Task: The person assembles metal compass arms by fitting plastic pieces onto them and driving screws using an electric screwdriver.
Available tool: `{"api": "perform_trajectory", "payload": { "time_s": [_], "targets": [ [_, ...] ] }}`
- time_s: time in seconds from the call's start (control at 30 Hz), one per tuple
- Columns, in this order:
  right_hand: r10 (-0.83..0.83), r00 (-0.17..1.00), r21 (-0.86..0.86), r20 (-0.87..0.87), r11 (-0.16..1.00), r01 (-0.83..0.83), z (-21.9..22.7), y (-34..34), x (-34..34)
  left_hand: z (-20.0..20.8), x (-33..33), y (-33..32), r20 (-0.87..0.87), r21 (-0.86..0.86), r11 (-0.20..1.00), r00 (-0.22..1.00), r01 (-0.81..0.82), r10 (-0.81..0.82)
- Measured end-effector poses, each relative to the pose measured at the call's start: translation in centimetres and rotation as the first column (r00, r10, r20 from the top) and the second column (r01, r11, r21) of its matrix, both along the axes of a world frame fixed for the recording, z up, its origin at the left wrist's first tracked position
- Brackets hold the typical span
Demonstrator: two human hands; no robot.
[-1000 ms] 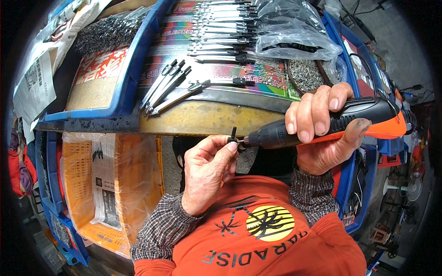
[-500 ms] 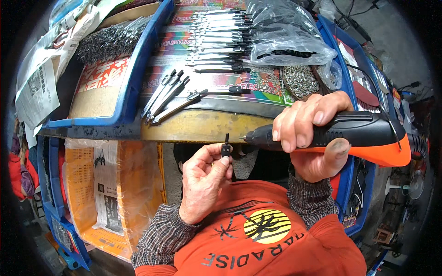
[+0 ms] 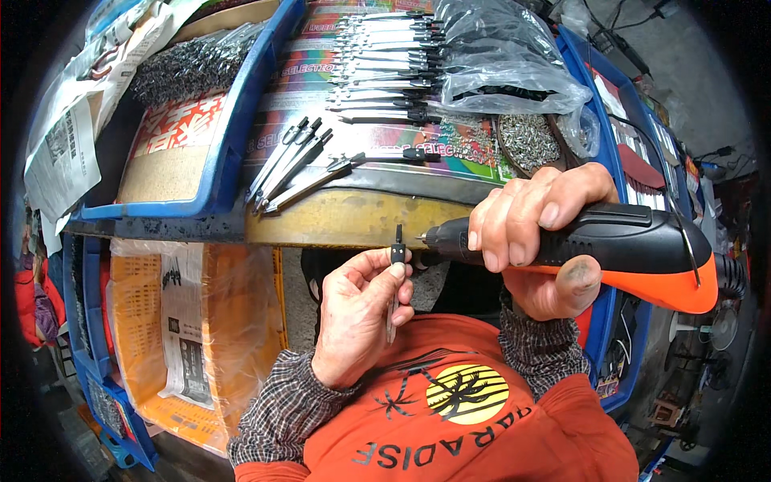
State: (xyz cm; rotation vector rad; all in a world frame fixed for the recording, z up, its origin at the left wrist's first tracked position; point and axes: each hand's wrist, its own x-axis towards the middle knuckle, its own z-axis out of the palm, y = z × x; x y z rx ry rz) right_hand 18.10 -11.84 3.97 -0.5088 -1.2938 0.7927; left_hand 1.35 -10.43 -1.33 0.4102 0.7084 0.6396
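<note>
Pinched between the thumb and fingers of my left hand is a drawing compass, upright, its black head and thin handle up. Its metal legs point down and show below the fingers. Wrapped in my right hand is a black and orange electric screwdriver, lying level. The bit points left and ends just to the right of the compass head, seemingly a small gap apart. Beyond my hands, several loose compasses lie on the bench near its yellowish front edge.
A row of compasses lies farther back, beside a clear plastic bag. A round dish of small screws stands right of it. Blue trays flank the bench, the left holding dark thin parts. An orange basket sits low left.
The compass in my left hand has risen and tilted slightly, and its metal legs now show below my fingers. My right hand and the screwdriver have barely moved.
</note>
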Motion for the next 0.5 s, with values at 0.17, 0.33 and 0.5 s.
{"api": "perform_trajectory", "payload": {
  "time_s": [0.17,0.33,0.5],
  "targets": [
    [-0.004,1.000,-0.013,-0.007,1.000,0.004,0.16,0.04,-0.30,-0.61,0.19,-0.11,-0.011,0.041,0.999,1.000,-0.018,0.018],
    [-0.010,1.000,-0.051,-0.026,0.999,0.009,0.36,0.01,-0.54,-0.59,0.48,-0.09,-0.080,0.076,0.997,0.997,-0.013,0.019],
    [0.030,1.000,-0.051,0.009,0.998,-0.029,0.32,0.20,-0.50,-0.54,0.80,-0.18,-0.149,0.108,0.994,0.989,-0.006,0.022]
  ]
}}
